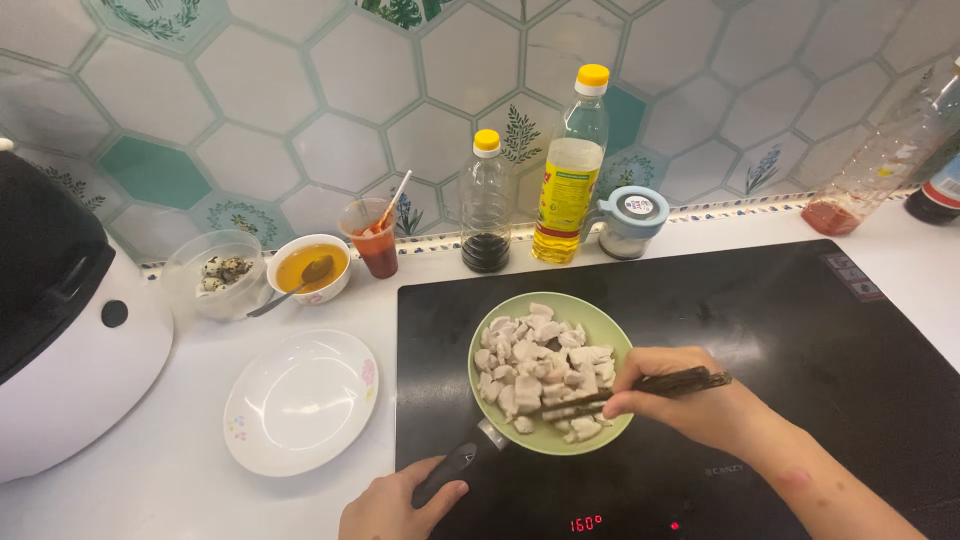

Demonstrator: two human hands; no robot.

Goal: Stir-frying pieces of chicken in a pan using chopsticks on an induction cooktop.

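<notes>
A small green pan (592, 322) full of pale meat chunks (535, 362) sits on the black induction hob (800, 340). My left hand (395, 508) grips the pan's black handle (447, 472) at the bottom edge of the view. My right hand (680, 400) holds dark chopsticks (640, 388) whose tips rest among the chunks at the pan's right side.
An empty white plate (300, 400) lies left of the hob. Behind stand a clear bowl of quail eggs (215, 272), a bowl of orange sauce with a spoon (312, 268), a cup of red sauce (375, 238), two bottles (485, 200), a small jar (630, 222). A white rice cooker (60, 320) sits far left.
</notes>
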